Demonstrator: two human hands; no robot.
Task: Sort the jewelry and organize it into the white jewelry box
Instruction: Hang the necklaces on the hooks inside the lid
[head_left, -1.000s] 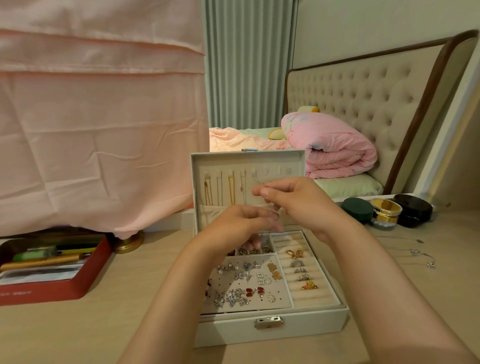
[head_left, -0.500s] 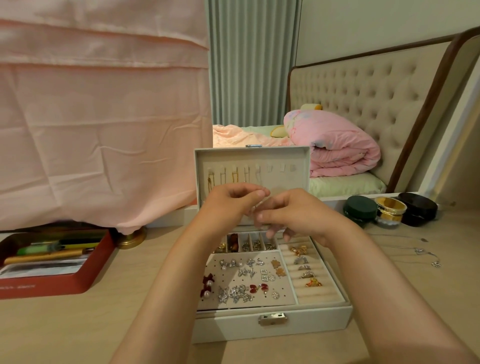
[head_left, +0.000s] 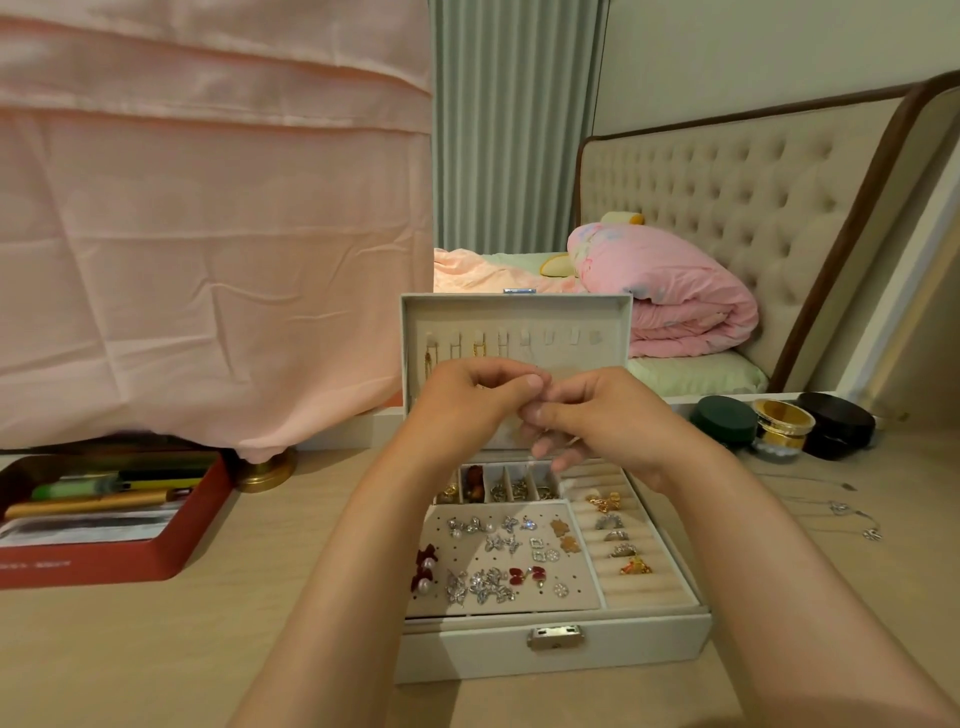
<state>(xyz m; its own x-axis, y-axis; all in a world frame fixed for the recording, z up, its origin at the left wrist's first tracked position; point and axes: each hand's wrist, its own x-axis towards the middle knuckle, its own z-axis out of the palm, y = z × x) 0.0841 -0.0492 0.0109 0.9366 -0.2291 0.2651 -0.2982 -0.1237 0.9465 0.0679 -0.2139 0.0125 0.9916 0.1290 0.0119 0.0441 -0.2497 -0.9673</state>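
Whatever the pinched fingers (head_left: 530, 387) hold is too small to tell; they hide the lid's (head_left: 517, 325) lower half.

left hand (head_left: 467, 402) has risen from the tray to meet right hand (head_left: 597, 415)

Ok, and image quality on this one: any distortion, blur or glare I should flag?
Head view: wide-angle bending shows in the tilted headboard; lighting is soft and warm, with no harsh glare; the jewelry box tray is sharp, but the fingertips of the left hand and right hand look slightly soft, so whatever they pinch is unreadable.
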